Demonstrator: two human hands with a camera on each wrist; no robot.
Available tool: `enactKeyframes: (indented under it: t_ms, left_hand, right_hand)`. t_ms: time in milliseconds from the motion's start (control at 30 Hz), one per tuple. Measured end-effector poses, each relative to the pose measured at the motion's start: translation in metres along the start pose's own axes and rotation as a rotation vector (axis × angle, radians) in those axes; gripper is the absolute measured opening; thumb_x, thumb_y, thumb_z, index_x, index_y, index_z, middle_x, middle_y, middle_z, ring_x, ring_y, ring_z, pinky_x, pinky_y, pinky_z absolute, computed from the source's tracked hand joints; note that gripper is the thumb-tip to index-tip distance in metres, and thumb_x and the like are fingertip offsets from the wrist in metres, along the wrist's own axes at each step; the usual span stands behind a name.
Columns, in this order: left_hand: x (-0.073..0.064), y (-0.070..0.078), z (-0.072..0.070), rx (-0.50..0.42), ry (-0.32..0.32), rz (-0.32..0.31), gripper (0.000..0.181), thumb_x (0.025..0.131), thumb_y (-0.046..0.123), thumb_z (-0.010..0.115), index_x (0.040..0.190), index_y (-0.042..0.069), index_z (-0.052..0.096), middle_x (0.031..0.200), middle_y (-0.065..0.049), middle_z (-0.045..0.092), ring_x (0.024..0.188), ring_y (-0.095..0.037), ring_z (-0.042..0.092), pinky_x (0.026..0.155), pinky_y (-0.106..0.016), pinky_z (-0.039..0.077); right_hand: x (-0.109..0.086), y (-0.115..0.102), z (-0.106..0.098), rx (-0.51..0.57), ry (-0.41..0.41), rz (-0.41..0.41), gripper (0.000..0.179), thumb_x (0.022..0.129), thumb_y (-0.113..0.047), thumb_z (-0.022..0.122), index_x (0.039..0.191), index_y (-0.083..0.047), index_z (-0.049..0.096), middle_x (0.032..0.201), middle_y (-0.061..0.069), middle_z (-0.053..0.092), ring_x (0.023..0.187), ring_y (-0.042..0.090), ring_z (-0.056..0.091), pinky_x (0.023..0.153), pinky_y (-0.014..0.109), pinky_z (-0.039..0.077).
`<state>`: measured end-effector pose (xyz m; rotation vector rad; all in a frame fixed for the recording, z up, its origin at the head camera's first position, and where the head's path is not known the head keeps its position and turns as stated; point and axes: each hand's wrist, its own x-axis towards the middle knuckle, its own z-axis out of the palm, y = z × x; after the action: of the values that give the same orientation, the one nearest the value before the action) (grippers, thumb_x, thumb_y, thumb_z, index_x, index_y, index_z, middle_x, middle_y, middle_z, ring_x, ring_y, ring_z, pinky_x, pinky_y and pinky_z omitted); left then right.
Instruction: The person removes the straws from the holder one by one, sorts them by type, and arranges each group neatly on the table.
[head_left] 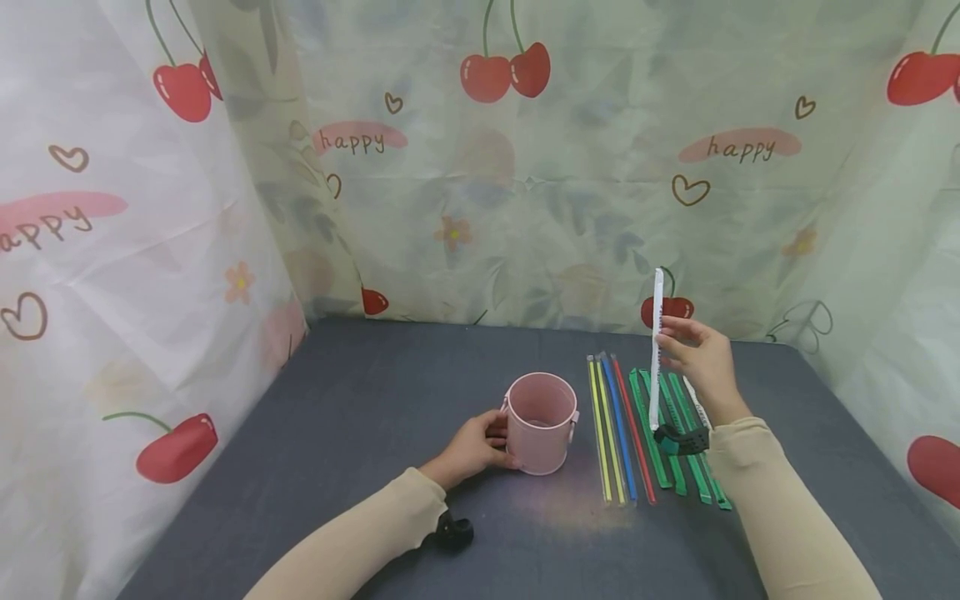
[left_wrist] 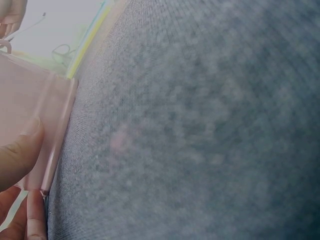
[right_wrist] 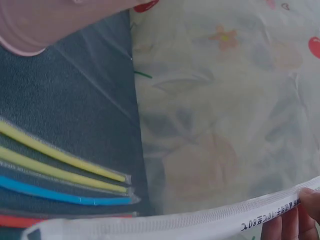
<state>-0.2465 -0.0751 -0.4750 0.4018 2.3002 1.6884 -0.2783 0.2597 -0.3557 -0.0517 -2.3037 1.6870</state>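
A small pink bucket [head_left: 537,447] stands upright on the dark table. My left hand [head_left: 474,447] holds its left side, with the thumb in front and the fingers behind and near the base; the left wrist view shows the thumb [left_wrist: 22,155] against the wall. Above the right side of the table, my right hand [head_left: 705,367] pinches a white paper-wrapped straw [head_left: 657,333] between thumb and fingers. This straw is nearly vertical in the head view, and printing on its wrapper shows in the right wrist view.
Right of the bucket lie two yellow straws [head_left: 604,433], a blue straw [head_left: 619,425] and a red straw [head_left: 633,429] in clear sleeves. Beyond them are several green-wrapped straws [head_left: 652,450] and another white wrapped straw [head_left: 694,396], partly hidden by the right hand. Printed curtains [head_left: 570,208] surround the table [head_left: 360,375].
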Motion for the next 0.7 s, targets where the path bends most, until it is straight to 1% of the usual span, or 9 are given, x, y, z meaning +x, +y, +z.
enactKeyframes:
  t_ms: [100, 300, 367, 467, 533, 600, 700]
  left_hand:
    - [-0.001, 0.000, 0.000, -0.006, -0.002, 0.004, 0.070, 0.070, -0.001, 0.083, 0.132, 0.002, 0.051, 0.129, -0.014, 0.058, 0.116, -0.029, 0.059, 0.095, -0.041, 0.053]
    - [0.000, -0.001, 0.000, -0.020, -0.006, 0.007, 0.070, 0.070, -0.003, 0.083, 0.132, 0.001, 0.051, 0.128, -0.014, 0.058, 0.115, -0.029, 0.059, 0.096, -0.041, 0.052]
    - [0.001, -0.001, 0.000, -0.014, -0.006, 0.006, 0.069, 0.070, -0.002, 0.083, 0.132, 0.002, 0.052, 0.128, -0.014, 0.058, 0.115, -0.028, 0.059, 0.096, -0.041, 0.052]
    - [0.001, -0.001, 0.000, -0.006, -0.005, 0.007, 0.069, 0.071, -0.002, 0.083, 0.132, 0.001, 0.051, 0.128, -0.014, 0.058, 0.116, -0.029, 0.059, 0.097, -0.041, 0.052]
    - [0.001, -0.001, 0.000, 0.002, -0.005, 0.009, 0.069, 0.071, -0.001, 0.083, 0.132, 0.001, 0.051, 0.128, -0.014, 0.058, 0.116, -0.029, 0.059, 0.097, -0.041, 0.052]
    - [0.001, -0.001, 0.000, 0.008, -0.005, 0.008, 0.069, 0.071, 0.000, 0.083, 0.132, 0.002, 0.051, 0.128, -0.014, 0.058, 0.116, -0.028, 0.059, 0.097, -0.041, 0.052]
    - [0.001, -0.002, -0.001, 0.012, -0.006, 0.005, 0.069, 0.071, 0.001, 0.084, 0.132, 0.003, 0.052, 0.128, -0.013, 0.058, 0.116, -0.027, 0.059, 0.096, -0.040, 0.052]
  right_hand:
    - [0.002, 0.003, -0.004, -0.016, 0.006, 0.015, 0.044, 0.091, -0.015, 0.068, 0.131, 0.001, 0.056, 0.090, -0.014, 0.060, 0.079, -0.005, 0.061, 0.067, 0.016, 0.056]
    - [0.006, 0.013, -0.012, -0.097, 0.022, 0.052, 0.045, 0.091, -0.016, 0.068, 0.133, -0.003, 0.056, 0.092, -0.014, 0.060, 0.078, -0.004, 0.060, 0.066, 0.015, 0.056]
    - [0.008, 0.016, -0.014, -0.129, 0.028, 0.074, 0.044, 0.092, -0.015, 0.067, 0.133, -0.005, 0.056, 0.095, -0.009, 0.060, 0.079, -0.003, 0.059, 0.066, 0.015, 0.056]
    - [0.010, 0.020, -0.016, -0.170, 0.029, 0.103, 0.043, 0.093, -0.014, 0.065, 0.134, -0.006, 0.056, 0.107, 0.004, 0.063, 0.081, -0.002, 0.059, 0.066, 0.014, 0.056]
    - [0.011, 0.022, -0.018, -0.197, 0.030, 0.123, 0.042, 0.094, -0.014, 0.063, 0.135, -0.007, 0.056, 0.116, 0.012, 0.061, 0.082, 0.000, 0.059, 0.067, 0.015, 0.056]
    - [0.011, 0.024, -0.019, -0.223, 0.027, 0.138, 0.041, 0.095, -0.014, 0.062, 0.135, -0.007, 0.055, 0.122, 0.018, 0.060, 0.085, 0.005, 0.060, 0.069, 0.019, 0.057]
    - [0.013, 0.028, -0.022, -0.262, 0.023, 0.158, 0.040, 0.096, -0.014, 0.061, 0.135, -0.006, 0.055, 0.123, 0.020, 0.059, 0.091, 0.014, 0.062, 0.074, 0.026, 0.059]
